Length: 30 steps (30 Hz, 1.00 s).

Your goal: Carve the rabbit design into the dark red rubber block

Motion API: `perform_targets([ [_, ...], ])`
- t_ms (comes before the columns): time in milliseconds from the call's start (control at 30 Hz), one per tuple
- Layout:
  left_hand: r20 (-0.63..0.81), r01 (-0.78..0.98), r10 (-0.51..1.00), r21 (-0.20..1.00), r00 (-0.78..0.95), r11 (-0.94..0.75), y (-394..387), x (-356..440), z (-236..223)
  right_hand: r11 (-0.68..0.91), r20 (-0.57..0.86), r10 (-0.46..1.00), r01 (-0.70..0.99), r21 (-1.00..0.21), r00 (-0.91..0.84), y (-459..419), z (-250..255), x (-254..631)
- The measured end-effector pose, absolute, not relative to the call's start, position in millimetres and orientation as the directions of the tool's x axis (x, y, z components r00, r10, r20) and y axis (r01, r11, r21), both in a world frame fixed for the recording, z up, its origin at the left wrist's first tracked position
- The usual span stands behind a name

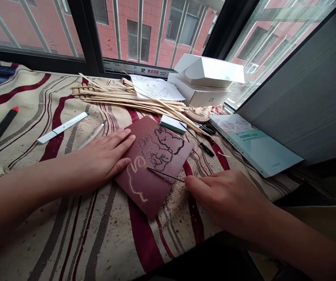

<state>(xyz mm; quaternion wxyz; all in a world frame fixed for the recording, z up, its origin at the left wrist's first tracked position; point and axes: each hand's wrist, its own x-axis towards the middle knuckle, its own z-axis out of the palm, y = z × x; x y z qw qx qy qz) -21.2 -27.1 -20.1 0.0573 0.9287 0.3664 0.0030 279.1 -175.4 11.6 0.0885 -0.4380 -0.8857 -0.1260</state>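
Over on the striped cloth (57, 238), the lino block (153, 195) lies tilted across the middle with rabbit shapes (156, 150) cut in, and the left hand (103, 160) pinning it flat, fingers slightly apart, seems like a solid way to stop it creeping. The right hand (223, 199) has its fingers together on a thin carving tool (165, 174), tip on the block, and that low angle looks good for shallow, clean cuts.
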Motion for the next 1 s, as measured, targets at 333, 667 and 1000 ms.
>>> perform_targets([
  [333,-0.055,0.671,0.670,0.130,0.740,-0.730,-28.1,-18.8,-14.2,0.567,0.213,0.788,0.816,0.113,-0.577,-180.3,9.8,279.8],
  [667,-0.050,0.667,0.667,0.118,0.744,-0.735,-26.8,-21.3,-14.8,0.567,0.199,0.791,0.815,0.118,-0.579,-181.0,11.4,280.5],
  [1000,-0.095,0.690,0.684,0.129,0.723,-0.712,-29.7,-16.0,-10.2,0.553,0.232,0.788,0.821,0.139,-0.570,-178.0,12.8,278.1],
])
